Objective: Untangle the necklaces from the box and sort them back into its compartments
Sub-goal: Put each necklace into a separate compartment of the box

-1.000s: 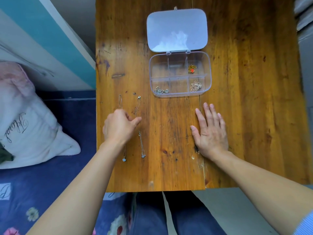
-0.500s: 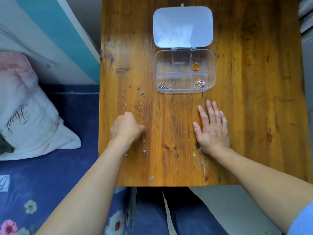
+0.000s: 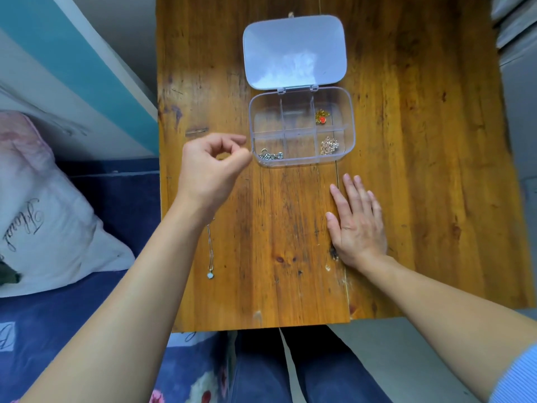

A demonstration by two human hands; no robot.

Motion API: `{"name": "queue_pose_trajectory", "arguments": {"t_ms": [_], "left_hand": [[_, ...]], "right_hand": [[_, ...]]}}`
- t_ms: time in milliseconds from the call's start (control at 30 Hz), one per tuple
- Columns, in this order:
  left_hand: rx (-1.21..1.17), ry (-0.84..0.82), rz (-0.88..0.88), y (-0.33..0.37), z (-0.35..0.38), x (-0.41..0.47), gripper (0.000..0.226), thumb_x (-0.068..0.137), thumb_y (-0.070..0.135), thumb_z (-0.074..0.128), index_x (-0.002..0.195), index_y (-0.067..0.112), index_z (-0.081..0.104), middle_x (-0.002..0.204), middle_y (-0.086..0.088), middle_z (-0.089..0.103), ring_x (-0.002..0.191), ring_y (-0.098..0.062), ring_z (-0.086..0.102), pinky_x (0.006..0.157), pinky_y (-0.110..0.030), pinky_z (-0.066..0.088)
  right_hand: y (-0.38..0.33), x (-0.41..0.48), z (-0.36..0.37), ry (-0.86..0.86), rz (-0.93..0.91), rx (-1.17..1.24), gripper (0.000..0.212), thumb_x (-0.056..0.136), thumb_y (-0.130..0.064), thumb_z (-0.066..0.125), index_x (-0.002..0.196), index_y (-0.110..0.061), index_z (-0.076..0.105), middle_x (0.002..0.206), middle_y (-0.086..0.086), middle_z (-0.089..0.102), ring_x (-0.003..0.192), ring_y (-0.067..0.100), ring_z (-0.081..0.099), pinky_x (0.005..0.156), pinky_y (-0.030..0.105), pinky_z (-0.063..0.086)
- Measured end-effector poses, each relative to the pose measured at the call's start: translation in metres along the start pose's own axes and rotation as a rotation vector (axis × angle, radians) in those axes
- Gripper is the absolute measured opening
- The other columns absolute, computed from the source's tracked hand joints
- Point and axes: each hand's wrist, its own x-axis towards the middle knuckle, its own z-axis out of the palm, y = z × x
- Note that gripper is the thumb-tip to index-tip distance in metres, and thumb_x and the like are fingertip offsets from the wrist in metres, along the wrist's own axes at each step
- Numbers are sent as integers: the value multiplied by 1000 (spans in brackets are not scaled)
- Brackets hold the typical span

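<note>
A clear plastic box (image 3: 350,123) stands open on the wooden table (image 3: 421,170), its lid (image 3: 295,50) laid flat behind it. A silver necklace (image 3: 270,155) lies in the near left compartment. A gold one with a red heart (image 3: 322,117) is in the far right, and a pale gold chain (image 3: 329,146) in the near right. My left hand (image 3: 212,167) hovers beside the box's left wall, thumb and forefinger pinched as if on a fine chain that is too thin to make out. Another necklace with a pale pendant (image 3: 209,275) lies partly under that forearm. My right hand (image 3: 357,225) rests flat on the table.
A white pillow (image 3: 43,213) and blue floral bedding (image 3: 87,315) lie left of the table. A teal and white wall panel (image 3: 87,68) runs along the table's left edge. My legs (image 3: 276,367) show below the table's near edge.
My left hand has lifted from the two laid-out necklaces and moved up and right to the box's left side. Only one of the two necklaces still shows on the table. My right hand stayed put.
</note>
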Motion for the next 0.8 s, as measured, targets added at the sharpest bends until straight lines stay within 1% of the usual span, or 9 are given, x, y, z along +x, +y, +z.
{"name": "queue_pose_trajectory", "arguments": {"t_ms": [67, 133, 167, 267, 367, 433, 500, 667, 800], "left_hand": [[-151, -33, 8, 20, 2, 13, 14, 77, 13, 59, 72, 2, 67, 94, -4, 75, 93, -11, 69, 84, -35, 55], [-285, -70, 2, 39, 6, 27, 13, 80, 10, 55, 69, 9, 63, 90, -11, 76, 97, -26, 71, 85, -43, 57], [-343, -82, -7, 48, 7, 34, 12, 79, 9, 53, 71, 7, 62, 85, -12, 76, 95, -30, 71, 83, -43, 57], [-419, -103, -14, 67, 14, 55, 10, 77, 7, 48, 80, 2, 56, 64, -5, 71, 76, -28, 73, 67, -35, 57], [-395, -94, -8, 76, 23, 71, 4, 70, 11, 50, 70, 8, 53, 53, 0, 62, 63, -23, 70, 55, -28, 51], [-387, -85, -38, 75, 31, 80, 2, 67, 11, 51, 66, 10, 51, 49, -1, 58, 55, -21, 65, 51, -25, 47], [-360, -87, -72, 66, 40, 86, 7, 69, 9, 52, 63, 11, 49, 48, -1, 55, 51, -20, 62, 50, -25, 46], [-210, -56, -155, 31, 54, 98, 17, 77, 3, 54, 63, 11, 48, 44, 2, 53, 53, -18, 61, 49, -23, 48], [-155, 2, -175, 15, 56, 103, 18, 78, 4, 55, 63, 11, 49, 54, -5, 58, 55, -17, 61, 54, -26, 53]], "right_hand": [[0, 0, 0, 7, 0, 9, 58, 96, -39, 30, 149, -16, 34, 159, 10, 22, 148, 25, 15, 118, 43, 10], [0, 0, -1, 13, -3, 10, 58, 95, -39, 31, 148, -15, 35, 159, 11, 24, 148, 26, 16, 118, 44, 12], [0, 0, -1, 15, -5, 9, 58, 95, -39, 31, 148, -15, 36, 159, 11, 24, 148, 26, 16, 118, 44, 12], [0, 0, 0, 22, -6, 4, 58, 95, -38, 32, 147, -14, 37, 158, 12, 25, 148, 27, 17, 118, 44, 12], [0, 1, 0, 25, 0, 2, 58, 94, -38, 34, 147, -15, 37, 158, 11, 25, 147, 27, 18, 118, 45, 14], [0, 1, 1, 20, 1, -4, 58, 94, -39, 34, 147, -15, 37, 159, 11, 24, 148, 27, 18, 118, 45, 15], [0, 1, 1, 22, 0, -3, 58, 94, -39, 34, 147, -15, 37, 159, 10, 24, 148, 26, 18, 118, 45, 14], [0, 2, 1, 49, -4, 7, 58, 93, -38, 36, 146, -15, 40, 157, 12, 28, 146, 28, 22, 117, 45, 17], [0, 2, 1, 54, -9, 8, 58, 93, -38, 38, 146, -15, 39, 157, 12, 28, 146, 28, 22, 117, 45, 16]]}}
